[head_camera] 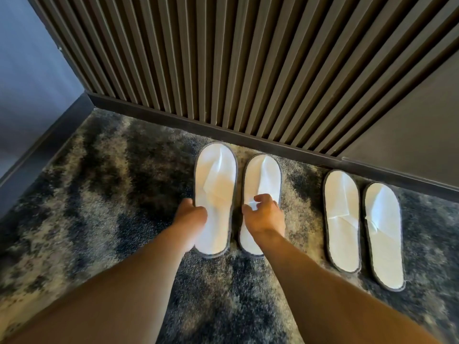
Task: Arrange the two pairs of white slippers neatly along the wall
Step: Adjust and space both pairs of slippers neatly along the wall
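These slippers look light and soft, so I would hold each one at its side edge, near the middle. They are white with a thin grey rim. My left hand [190, 213] curls on the left slipper [214, 194]; my right hand [263, 214], half open, touches its partner [262, 180]. The other pair [362, 227] lies near, toes at the wall [223, 70], on the carpet [99, 182].

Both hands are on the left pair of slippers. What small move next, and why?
Probably slide the second slipper under the right hand a touch toward the baseboard: its toe sits slightly behind the left-hand slipper held by the left hand.
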